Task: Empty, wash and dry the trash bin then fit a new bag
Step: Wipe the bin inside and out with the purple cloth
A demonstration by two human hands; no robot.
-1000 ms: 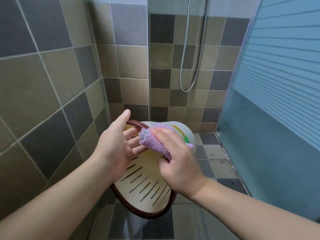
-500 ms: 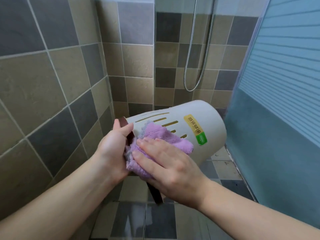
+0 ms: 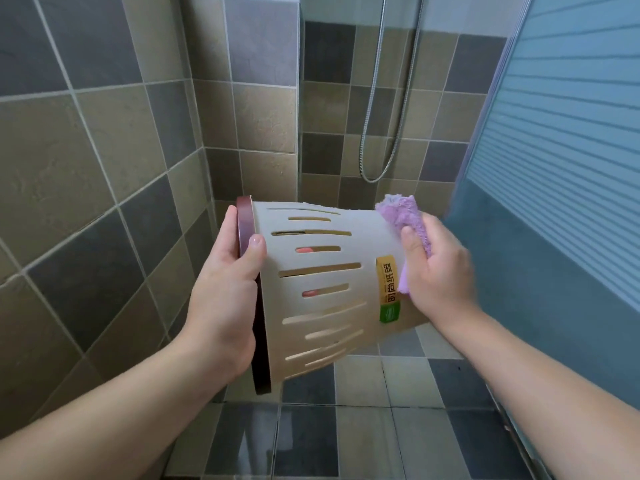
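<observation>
Bin [image 3: 322, 282], cream with slots and a yellow-and-green label [image 3: 388, 288] of unreadable characters, hangs sideways over tiled shower floor [image 3: 363, 441], left hand [image 3: 228, 292] gripping its nine-o'clock rim, right hand [image 3: 438, 271] pinching purple cloth [image 3: 405, 216] at three.

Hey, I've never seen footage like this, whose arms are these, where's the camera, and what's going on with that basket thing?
There is no machine here: these are a person's two bare arms, filmed by a wide-angle camera worn on their head, looking forward and down. They stand in a tiled shower area, with a shower hose hanging on the far wall and a frosted glass door on the right. The left hand holds a cream slotted trash bin by its dark brown rim, tipped on its side in the air. The right hand presses a purple cloth against the bin's bottom end, apparently drying it. Nothing rests on the wet-looking floor tiles in view.
</observation>
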